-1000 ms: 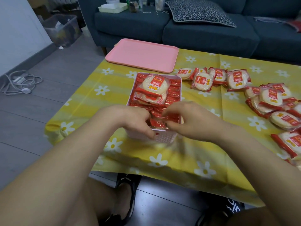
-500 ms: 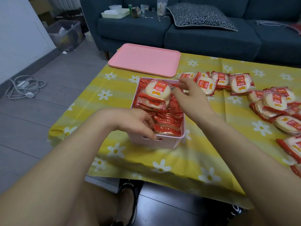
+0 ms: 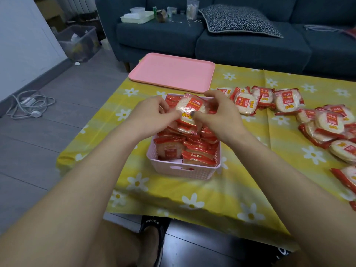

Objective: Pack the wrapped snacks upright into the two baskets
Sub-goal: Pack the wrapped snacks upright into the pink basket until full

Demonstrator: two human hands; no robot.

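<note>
Both hands: over the far half of the pink basket (image 3: 185,171), working on one wrapped snack (image 3: 189,110).
Left hand: my left hand (image 3: 154,114) has its fingers curled in, pinching the left edge of that snack's wrapper.
Right hand: my right hand (image 3: 215,112) is curled too, thumb and fingers closed on the right and lower edge of the same wrapper.
Held snack: a round pale rice cracker in clear film with a red label, tilted up out of the basket, its face turned toward me, not yet upright among the others.
Basket: it sits on the yellow flowered tablecloth (image 3: 192,201) near the table's front edge; my arms reach over it from either side.
Packed snacks: several packets (image 3: 196,151) stand on edge in rows inside, red ends up; a small gap shows at the near wall.
Loose snacks, far: a short row (image 3: 265,99) lies flat on the cloth just right of my right hand.
Loose snacks, right: a bigger heap (image 3: 327,128) lies overlapping near the table's right edge.
Pink tray (image 3: 171,72): flat at the far left corner of the table, beyond the basket.
Second basket: I cannot see one.
Beyond: a dark blue sofa (image 3: 231,39) with a patterned cushion (image 3: 238,20).
</note>
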